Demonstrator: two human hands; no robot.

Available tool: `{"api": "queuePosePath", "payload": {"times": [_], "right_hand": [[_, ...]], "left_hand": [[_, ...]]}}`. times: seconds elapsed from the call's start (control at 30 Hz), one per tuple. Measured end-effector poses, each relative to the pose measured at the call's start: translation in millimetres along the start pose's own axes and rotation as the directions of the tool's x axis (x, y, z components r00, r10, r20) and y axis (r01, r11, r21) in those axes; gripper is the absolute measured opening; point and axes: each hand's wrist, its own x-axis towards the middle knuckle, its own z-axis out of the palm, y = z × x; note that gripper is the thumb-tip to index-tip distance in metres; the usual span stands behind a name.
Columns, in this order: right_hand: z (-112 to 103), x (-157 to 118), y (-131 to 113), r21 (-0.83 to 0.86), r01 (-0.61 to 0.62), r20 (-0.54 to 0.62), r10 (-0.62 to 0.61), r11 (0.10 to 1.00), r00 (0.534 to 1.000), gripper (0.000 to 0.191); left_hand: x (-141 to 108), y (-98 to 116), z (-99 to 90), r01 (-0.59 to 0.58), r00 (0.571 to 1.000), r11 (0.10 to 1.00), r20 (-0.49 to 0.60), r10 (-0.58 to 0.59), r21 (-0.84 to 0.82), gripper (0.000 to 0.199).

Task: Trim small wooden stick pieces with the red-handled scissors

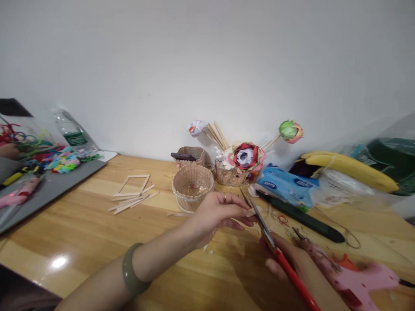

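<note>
In front of me my left hand (223, 211) pinches a short piece of wooden craft stick (254, 211). My right hand (282, 257) is closed on red-handled scissors (267, 231), whose blades are parted around the stick piece; whether they touch it I cannot tell. Just beyond my left hand stands a round basket made of craft sticks (193, 183), with a beaded trim. Farther left lies a square frame of sticks (132, 185), beside several loose craft sticks (136, 202). A pink glue gun (353, 276) rests to the right of my right hand.
Against the wall stand a second basket (191, 154) with a phone (183, 157) on it and a holder with paper flowers (245, 157). Blue wipes (287, 185), a banana (352, 166) and a dark green tube-like object (303, 218) lie right. At left, a person's hand (9, 151) is near colourful pieces.
</note>
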Motion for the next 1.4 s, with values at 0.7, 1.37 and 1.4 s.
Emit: {"api": "queuePosePath", "payload": {"times": [0.7,1.37,1.4], "right_hand": [[10,-1,5,-0.154,-0.099,-0.06,0.09,0.983,0.994,0.011],[5,-2,6,-0.156,-0.036,0.012,0.039,0.987,0.999,0.011],[7,-2,8,-0.153,-0.037,0.005,0.038,0.988,0.999,0.011]], "left_hand": [[7,-7,-1.6,-0.052,0.998,0.995,-0.02,0.054,0.084,0.02],[3,-6,-0.6,-0.067,0.998,0.995,0.002,0.067,0.071,0.018],[3,-6,-0.4,-0.067,0.998,0.995,-0.006,0.068,0.078,0.017]]}}
